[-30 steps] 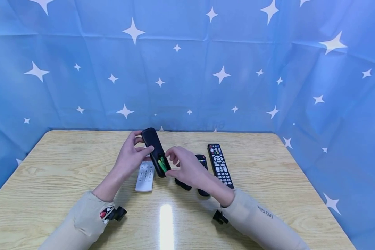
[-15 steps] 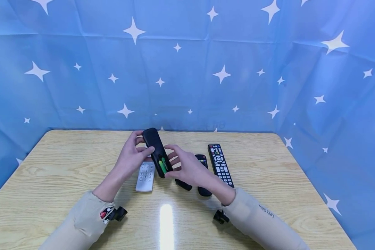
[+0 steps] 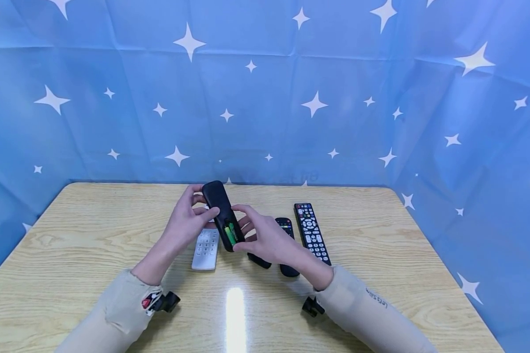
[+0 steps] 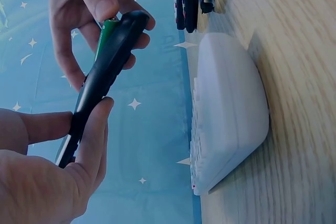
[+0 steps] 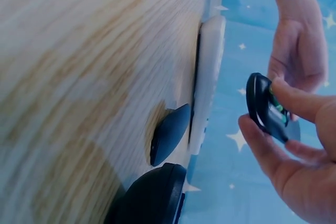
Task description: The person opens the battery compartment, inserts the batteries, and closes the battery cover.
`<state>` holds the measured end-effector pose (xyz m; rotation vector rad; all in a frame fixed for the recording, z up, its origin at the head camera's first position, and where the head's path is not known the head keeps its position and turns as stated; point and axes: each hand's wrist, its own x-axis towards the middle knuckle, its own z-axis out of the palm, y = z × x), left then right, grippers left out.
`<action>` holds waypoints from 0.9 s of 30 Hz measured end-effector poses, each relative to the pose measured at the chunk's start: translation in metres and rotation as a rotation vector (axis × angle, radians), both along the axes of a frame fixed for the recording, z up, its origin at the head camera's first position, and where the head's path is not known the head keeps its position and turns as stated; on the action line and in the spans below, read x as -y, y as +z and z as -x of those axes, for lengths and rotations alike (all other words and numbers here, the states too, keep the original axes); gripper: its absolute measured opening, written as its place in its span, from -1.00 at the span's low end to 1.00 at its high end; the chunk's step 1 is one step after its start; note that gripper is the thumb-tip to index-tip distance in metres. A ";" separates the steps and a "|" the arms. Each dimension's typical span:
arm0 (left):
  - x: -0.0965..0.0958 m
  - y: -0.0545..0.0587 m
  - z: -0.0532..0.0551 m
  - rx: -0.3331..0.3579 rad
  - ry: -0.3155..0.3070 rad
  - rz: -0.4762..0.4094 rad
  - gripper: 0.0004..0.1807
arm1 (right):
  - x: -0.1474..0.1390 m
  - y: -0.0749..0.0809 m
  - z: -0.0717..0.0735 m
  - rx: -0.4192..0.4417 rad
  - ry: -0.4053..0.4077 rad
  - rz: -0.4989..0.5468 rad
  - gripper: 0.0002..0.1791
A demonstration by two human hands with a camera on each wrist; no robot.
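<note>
A black remote control (image 3: 218, 203) is held above the table with its back up and its battery compartment uncovered. Green batteries (image 3: 230, 234) show in that compartment; in the left wrist view one green battery (image 4: 106, 38) rises above the remote's edge. My left hand (image 3: 186, 215) grips the upper part, thumb across the back and fingers underneath. At the lower end my right hand (image 3: 265, 235) pinches the remote, its thumb (image 5: 296, 98) by the batteries and other fingers along the far side. The thumb partly hides the batteries in the right wrist view.
Beneath the held remote lies a white remote (image 3: 205, 250). A small black curved piece (image 3: 259, 260) and another black remote (image 3: 289, 270) are partly covered by my right hand. Farther right lies a long black remote with white buttons (image 3: 311, 230). A blue starry cloth (image 3: 265, 122) hangs behind.
My right fingers have spread away from the compartment opening, with the thumb staying at the lower end. The batteries show more plainly. The held remote has shifted slightly right.
</note>
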<state>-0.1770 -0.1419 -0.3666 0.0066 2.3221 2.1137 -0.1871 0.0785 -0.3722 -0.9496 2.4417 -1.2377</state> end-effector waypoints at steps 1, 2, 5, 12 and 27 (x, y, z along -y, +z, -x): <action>0.000 0.000 0.000 0.000 0.001 -0.001 -0.34 | 0.000 0.000 0.000 -0.003 -0.001 -0.004 -0.10; 0.000 0.000 0.000 0.000 0.000 -0.002 -0.34 | 0.000 0.000 0.000 -0.006 -0.002 -0.008 -0.10; 0.000 0.000 0.000 0.006 0.001 0.001 -0.35 | 0.000 0.000 0.000 -0.017 0.000 -0.015 -0.11; 0.000 0.000 -0.001 0.011 0.001 0.000 -0.34 | 0.001 -0.001 0.000 -0.050 0.015 -0.016 -0.13; -0.003 0.000 -0.002 0.013 -0.006 0.016 -0.36 | 0.001 -0.004 0.000 -0.094 0.008 -0.010 -0.19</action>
